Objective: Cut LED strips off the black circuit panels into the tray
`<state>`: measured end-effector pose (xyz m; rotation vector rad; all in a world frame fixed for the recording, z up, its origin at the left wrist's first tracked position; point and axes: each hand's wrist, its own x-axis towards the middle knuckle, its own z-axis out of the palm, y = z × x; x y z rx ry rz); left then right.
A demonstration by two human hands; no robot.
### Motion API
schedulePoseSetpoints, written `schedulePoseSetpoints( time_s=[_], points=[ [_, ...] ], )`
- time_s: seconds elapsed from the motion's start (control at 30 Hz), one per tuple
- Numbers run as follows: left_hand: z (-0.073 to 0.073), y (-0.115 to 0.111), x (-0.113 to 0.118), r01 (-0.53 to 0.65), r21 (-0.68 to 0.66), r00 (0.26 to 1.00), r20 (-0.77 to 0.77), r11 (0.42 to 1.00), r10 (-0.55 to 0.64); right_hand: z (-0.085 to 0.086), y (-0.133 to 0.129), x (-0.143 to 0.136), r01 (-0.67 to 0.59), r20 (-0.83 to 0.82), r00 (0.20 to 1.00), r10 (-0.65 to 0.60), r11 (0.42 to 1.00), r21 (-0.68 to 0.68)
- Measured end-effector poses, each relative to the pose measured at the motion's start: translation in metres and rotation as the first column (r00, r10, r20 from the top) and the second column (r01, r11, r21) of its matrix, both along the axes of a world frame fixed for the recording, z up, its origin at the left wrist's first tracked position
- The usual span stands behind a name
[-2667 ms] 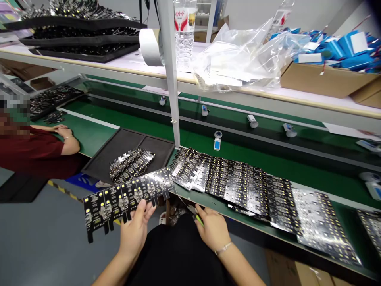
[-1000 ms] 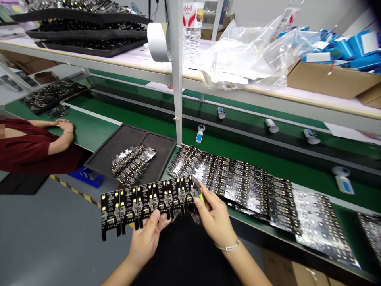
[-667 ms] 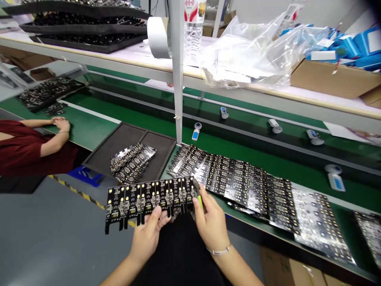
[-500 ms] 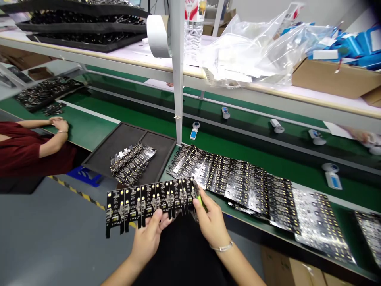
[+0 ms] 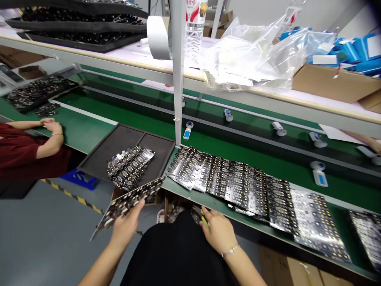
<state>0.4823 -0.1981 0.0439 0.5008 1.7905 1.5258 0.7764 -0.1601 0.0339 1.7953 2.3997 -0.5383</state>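
Observation:
My left hand (image 5: 126,222) is closed round the lower edge of a black circuit board panel (image 5: 131,200), which is tilted so its face is seen at a slant. Green-handled pliers (image 5: 203,219) are gripped in my right hand (image 5: 219,229), by the front edge of the bench; the fingers partly cover them. Beyond the held panel, a dark tray (image 5: 99,149) carries a pile of circuit boards (image 5: 131,167). Overlapping circuit board panels (image 5: 236,182) lie in a long row along the bench to the right.
A white post (image 5: 177,99) rises behind the tray to a shelf with a plastic bag (image 5: 247,59) and a cardboard box (image 5: 333,81). Small white devices (image 5: 320,176) sit on the green belt (image 5: 208,139). A person in a red sleeve (image 5: 18,155) sits at left.
My left hand has carried the panel down and left, turning its face away. My right hand, with the pliers, has moved apart from the panel, down to the bench edge.

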Motion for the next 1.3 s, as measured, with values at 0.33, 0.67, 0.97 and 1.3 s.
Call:
schedulePoseSetpoints(
  time_s=[0.33, 0.67, 0.97, 1.3],
  points=[
    [-0.031, 0.111, -0.165, 0.099, -0.218, 0.672, -0.705, 0.971, -0.227, -0.041, -0.016, 0.02, 0.117, 0.034, 0.993, -0.112, 0.969, -0.218],
    [-0.06, 0.224, -0.095, 0.342, -0.503, 0.344, -0.719, 0.794, -0.604, -0.049, -0.044, 0.022, 0.241, 0.02, 0.969, -0.245, 0.931, -0.273],
    [-0.103, 0.216, 0.115, 0.502, -0.585, 0.253, -0.605, 0.637, -0.755, -0.055, -0.054, 0.038, 0.304, -0.046, 0.946, -0.322, 0.926, -0.225],
    [-0.008, 0.148, 0.073, 0.692, -0.509, 0.137, -0.603, 0.511, -0.786, -0.006, -0.04, 0.053, 0.558, -0.657, 0.597, -0.461, 0.826, -0.073]
  ],
)
